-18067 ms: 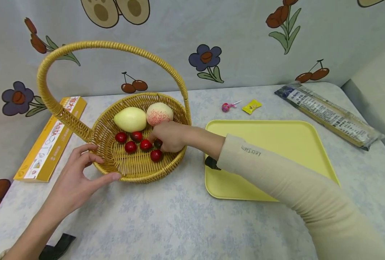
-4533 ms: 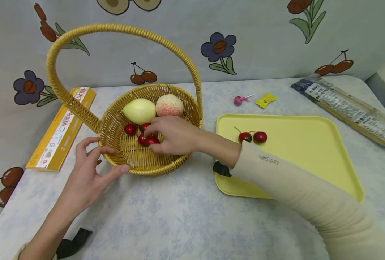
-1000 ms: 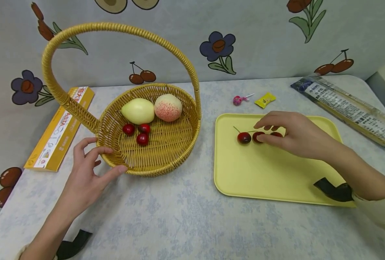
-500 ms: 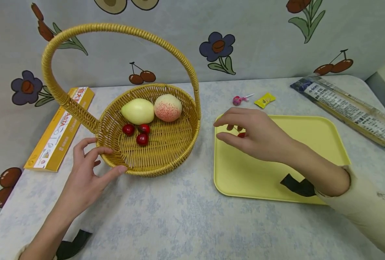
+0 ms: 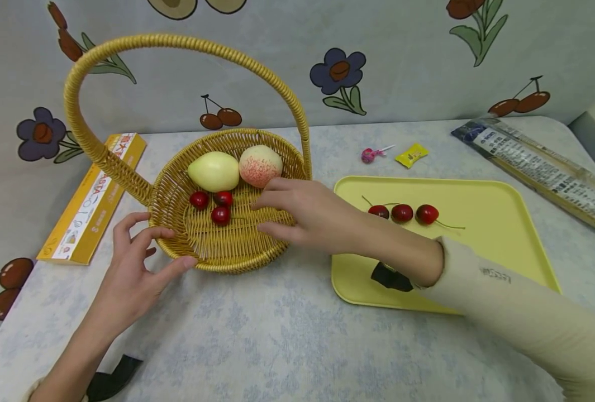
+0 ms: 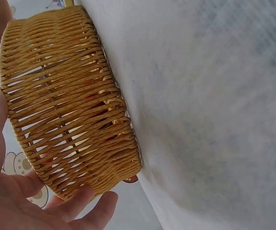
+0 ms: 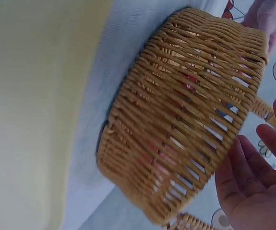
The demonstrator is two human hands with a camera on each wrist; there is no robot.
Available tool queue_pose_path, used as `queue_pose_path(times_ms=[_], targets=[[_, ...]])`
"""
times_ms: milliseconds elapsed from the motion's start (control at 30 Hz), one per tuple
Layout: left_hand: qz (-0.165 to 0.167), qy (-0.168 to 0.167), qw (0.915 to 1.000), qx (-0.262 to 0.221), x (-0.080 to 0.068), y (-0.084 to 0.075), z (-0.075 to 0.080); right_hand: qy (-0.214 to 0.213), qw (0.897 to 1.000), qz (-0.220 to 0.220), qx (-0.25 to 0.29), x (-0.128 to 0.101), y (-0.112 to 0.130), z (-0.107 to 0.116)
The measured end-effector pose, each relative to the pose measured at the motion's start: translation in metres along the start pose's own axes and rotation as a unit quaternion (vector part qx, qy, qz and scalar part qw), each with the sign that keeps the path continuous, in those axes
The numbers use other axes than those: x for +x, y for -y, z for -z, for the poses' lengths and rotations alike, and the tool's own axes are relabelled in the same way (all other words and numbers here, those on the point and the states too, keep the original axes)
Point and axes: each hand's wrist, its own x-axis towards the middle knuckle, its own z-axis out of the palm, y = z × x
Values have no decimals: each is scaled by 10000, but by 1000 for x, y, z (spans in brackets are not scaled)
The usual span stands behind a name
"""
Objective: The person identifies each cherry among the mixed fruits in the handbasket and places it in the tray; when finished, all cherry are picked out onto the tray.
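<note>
- Head view: left hand (image 5: 131, 273) rests against the near-left rim of the wicker basket (image 5: 257, 254), thumb along the rim and fingers spread in a loose arc about the wall. A judgement: this bracing keeps the light basket from sliding on the surface (image 5: 277, 335).
- Head view: right hand (image 5: 307, 215) hovers over the basket's right half, fingers (image 5: 269, 200) relaxed and slightly apart, holding nothing, pointing toward the three cherries in the basket (image 5: 220, 214). These lie on the floor of the basket, just in front of a pale green fruit (image 5: 214, 171) and a peach (image 5: 260, 165).
- Head view: three more cherries (image 5: 401, 213) sit in a row on the yellow tray (image 5: 478, 192), right of the basket, stems out to the sides. The row keeps them from crowding, I judge.
- Head view: an orange box (image 5: 93, 201) lies left of the basket; a lollipop (image 5: 370, 154), a yellow sachet (image 5: 410, 154) and a long packet (image 5: 538, 170) lie behind the tray.
- Left wrist view: basket wall (image 6: 66, 110) fills the frame; left fingers (image 6: 80, 211) lie straight beside its base, with no pinch.
- Right wrist view: right fingers (image 7: 253, 172) are spread and empty just beside the basket rim (image 7: 200, 96); red shows through the weave.
</note>
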Motion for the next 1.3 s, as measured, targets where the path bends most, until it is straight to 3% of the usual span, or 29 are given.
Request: queue_pose_path(times_ms=[367,767,1000,1300], targets=[[-53,51,9999,-134,2,1,1,1206,9925,56,212,57,2,-28],[-26,100,9998,-176,4,0,1,2018,9786,-400,76,89,-13,-50],[3,90,9999,-135,2,1,2,2124,9764,-338,-212,91,-16,-58],[18,80,9999,-97,2,1,1,2113,9769,-240,-200,90,-16,-58]])
